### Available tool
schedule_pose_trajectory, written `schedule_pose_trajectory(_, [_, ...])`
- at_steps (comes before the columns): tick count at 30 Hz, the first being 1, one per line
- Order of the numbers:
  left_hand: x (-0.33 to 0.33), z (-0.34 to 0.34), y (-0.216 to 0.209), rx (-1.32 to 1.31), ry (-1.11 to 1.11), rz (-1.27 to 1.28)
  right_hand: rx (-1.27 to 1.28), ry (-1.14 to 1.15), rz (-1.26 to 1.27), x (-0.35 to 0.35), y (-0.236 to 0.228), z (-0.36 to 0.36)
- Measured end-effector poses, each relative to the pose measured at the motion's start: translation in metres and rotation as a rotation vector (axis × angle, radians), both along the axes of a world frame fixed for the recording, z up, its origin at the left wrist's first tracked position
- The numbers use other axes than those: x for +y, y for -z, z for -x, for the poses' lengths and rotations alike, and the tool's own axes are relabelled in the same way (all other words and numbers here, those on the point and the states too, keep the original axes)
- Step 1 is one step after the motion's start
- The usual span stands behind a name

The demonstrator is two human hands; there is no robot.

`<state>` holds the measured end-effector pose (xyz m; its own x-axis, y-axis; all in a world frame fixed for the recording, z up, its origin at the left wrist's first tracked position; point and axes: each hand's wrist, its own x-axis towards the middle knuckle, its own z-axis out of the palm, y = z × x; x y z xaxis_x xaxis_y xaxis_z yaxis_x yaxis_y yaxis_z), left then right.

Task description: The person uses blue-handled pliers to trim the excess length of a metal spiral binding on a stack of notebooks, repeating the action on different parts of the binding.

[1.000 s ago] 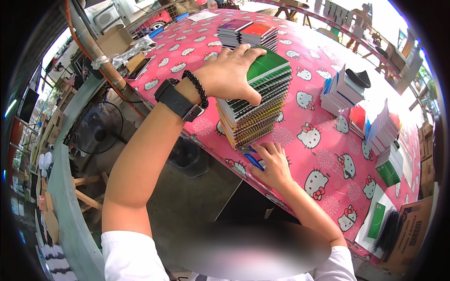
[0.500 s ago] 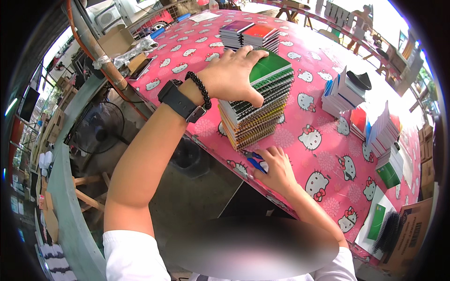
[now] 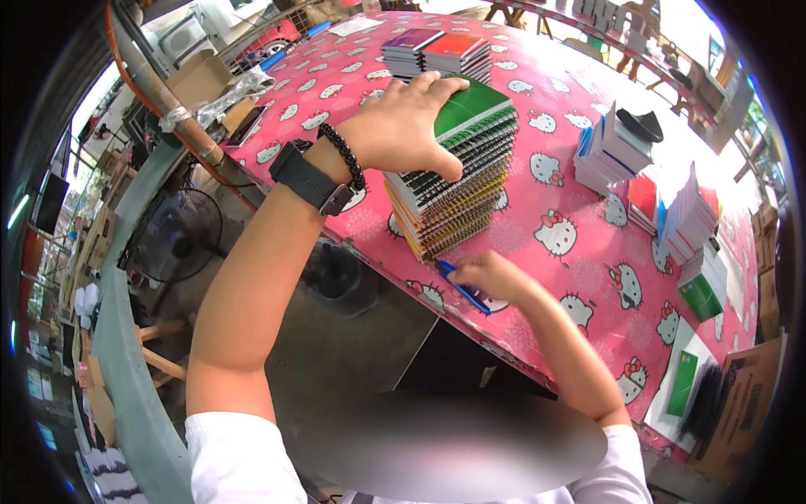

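Observation:
A tall stack of spiral notebooks (image 3: 457, 189) stands near the edge of the table, its coil bindings facing me and to the right. On top lies a notebook with a green cover (image 3: 473, 107). My left hand (image 3: 399, 126) rests spread over this top notebook, thumb down by the coils and fingers toward its far edge. At the foot of the stack, my right hand (image 3: 483, 273) is closed on blue-handled pliers (image 3: 470, 297). Their tip points at the lowest coils, and the handles lie near the table surface. My fingers partly hide the tool.
A pink, cat-patterned cloth (image 3: 512, 244) covers the table. Behind the stack are piles of purple and red notebooks (image 3: 453, 50). More book piles (image 3: 617, 155) stand at the right, with a cardboard box (image 3: 739, 412) nearer me. A fan (image 3: 179, 231) stands left of the table.
My right hand has moved slightly up and left, its fingers curling over the pliers. The pliers' handles have come together. My left hand remains on the stack; the view has shifted slightly.

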<state>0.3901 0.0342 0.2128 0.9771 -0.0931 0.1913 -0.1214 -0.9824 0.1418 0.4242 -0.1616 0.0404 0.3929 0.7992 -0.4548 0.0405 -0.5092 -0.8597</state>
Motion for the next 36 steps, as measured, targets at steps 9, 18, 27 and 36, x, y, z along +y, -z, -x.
schedule_pose_trajectory(9, [0.003,0.001,0.000,-0.018,-0.023,-0.011,-1.035,0.084,-0.183,-0.012,0.004,0.047])
schedule_pose_trajectory(18, [0.005,0.000,0.001,-0.034,-0.004,-0.001,-1.111,0.115,-0.243,-0.010,0.015,0.048])
schedule_pose_trajectory(27, [0.007,0.001,0.002,-0.039,-0.007,0.002,-1.074,0.085,-0.289,-0.011,0.013,0.045])
schedule_pose_trajectory(36, [0.006,-0.001,0.002,-0.038,0.010,0.023,-1.117,0.050,-0.287,-0.007,0.019,0.035])
